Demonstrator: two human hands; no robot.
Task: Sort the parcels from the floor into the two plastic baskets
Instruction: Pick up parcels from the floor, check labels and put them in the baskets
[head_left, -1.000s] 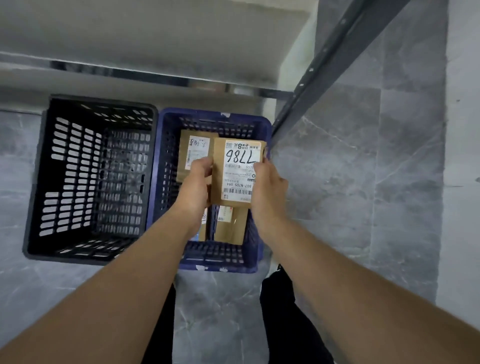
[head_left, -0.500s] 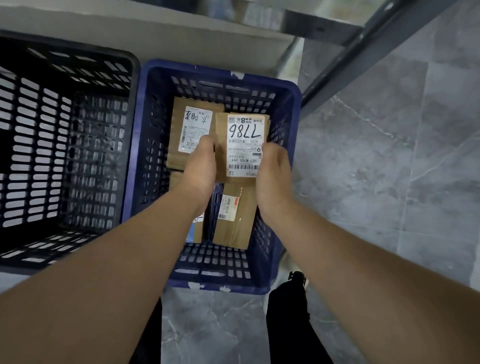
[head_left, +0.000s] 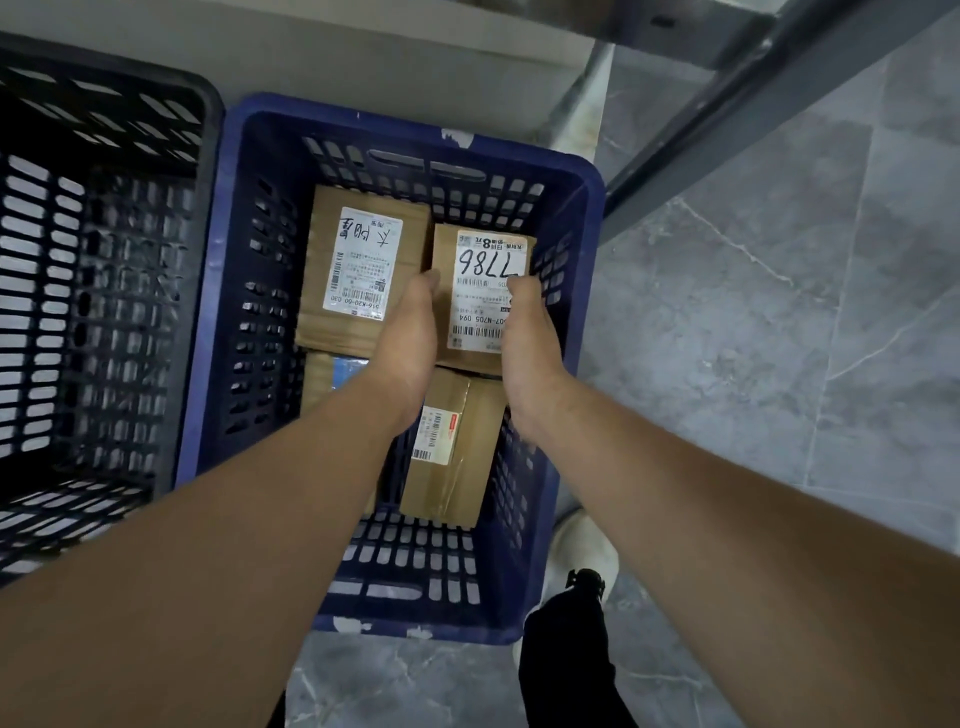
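A small brown cardboard parcel with a white label hand-marked 7786 (head_left: 480, 291) is clasped between both hands inside the dark blue slotted plastic basket (head_left: 218, 322), towards its far right corner. The left hand (head_left: 410, 338) wraps the parcel's left edge and the right hand (head_left: 527, 343) its right edge, each thumb lying on the top face; the fingers curl underneath and are hidden. Whether the parcel already rests on something below cannot be told. Just left of the grip, touching or nearly touching the held parcel, lies a larger flat brown carton with a white printed label (head_left: 358, 270). Directly below the wrists a taped brown box with a small red-and-white sticker (head_left: 452, 457) lies lengthwise, its far end tucked under the held parcel. Another parcel (head_left: 330, 379) shows only partly beneath the left forearm. Further left of the grip stands the black slotted plastic basket (head_left: 104, 270) – its side against the blue one. To the right is grey marbled tile floor (head_left: 753, 338), with a dark metal shelf post (head_left: 727, 119) beyond.
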